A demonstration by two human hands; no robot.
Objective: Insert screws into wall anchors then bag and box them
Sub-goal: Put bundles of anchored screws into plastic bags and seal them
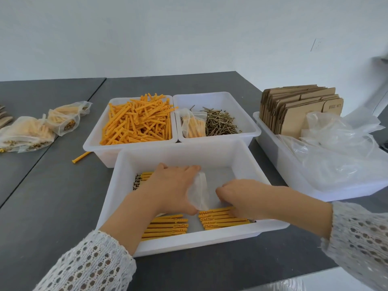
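1. Orange ribbed plastic is what catches the eye: in the near white tray (241,156), assembled anchors (168,226) lie in neat side-by-side rows, screw heads showing at the left end of the far row. I would say they are lined up so a batch can be swept up at once.

2. The left hand (168,187) holds a thin, cloudy plastic bag (199,192) upright in the middle of that tray, thumb and fingers curled round it, probably to keep its mouth ready.

3. The right hand (241,197) has its fingers curled down onto the right-hand group of anchors (222,217), gathering or gripping them; exactly how many it holds I cannot tell.

4. Behind, the far left tray (94,139) is heaped with loose anchors (136,120), while the far right tray (247,120) holds dull brass-coloured screws (220,123) and one filled bag (192,124).

5. To the right, a long tray (270,143) keeps flat brown cardboard boxes (298,110) standing on edge beside crumpled clear bags (336,148), within reach for packing.

6. Filled bags (42,124) rest on the grey table (63,206) at far left; one stray anchor (80,157) lies beside the trays.
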